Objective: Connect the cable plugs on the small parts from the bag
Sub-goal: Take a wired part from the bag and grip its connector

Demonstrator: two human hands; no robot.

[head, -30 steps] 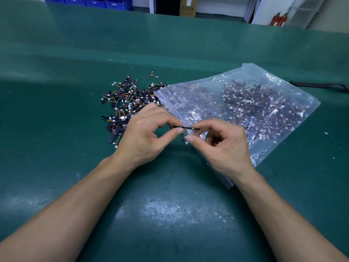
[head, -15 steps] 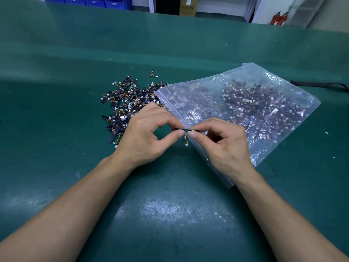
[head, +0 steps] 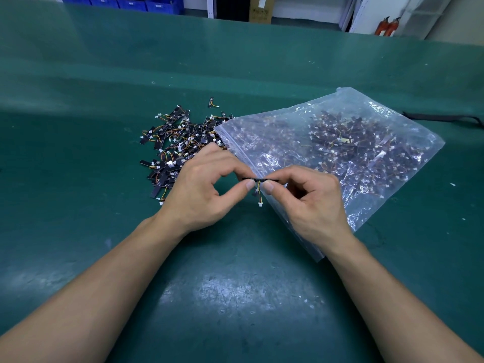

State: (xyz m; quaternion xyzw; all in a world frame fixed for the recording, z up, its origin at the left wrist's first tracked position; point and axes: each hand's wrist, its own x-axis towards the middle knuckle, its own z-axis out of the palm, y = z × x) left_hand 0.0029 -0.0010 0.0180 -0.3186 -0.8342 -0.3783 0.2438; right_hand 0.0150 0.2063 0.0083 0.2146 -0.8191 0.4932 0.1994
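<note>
Between both hands sits a small black strip part [head: 259, 178], held level just above the green mat. My left hand [head: 201, 189] pinches its left end with thumb and forefinger. My right hand [head: 311, 203] pinches its right end the same way. A short orange and yellow cable hangs from the strip's middle, ending in a white plug [head: 260, 204] that dangles free. To the right lies a clear plastic bag [head: 366, 163] holding many more such parts. A loose pile of parts [head: 178, 142] lies on the mat left of the bag's mouth.
The green mat [head: 235, 297] covers the whole bench. A black strap [head: 442, 117] lies at the far right, beyond the bag. Blue bins [head: 131, 2], a cardboard box [head: 260, 9] and red extinguishers [head: 387, 24] stand behind the bench's far edge.
My right thumb and forefinger have slid in along the strip toward my left hand. The cable's white plug now hangs lower beneath the strip.
</note>
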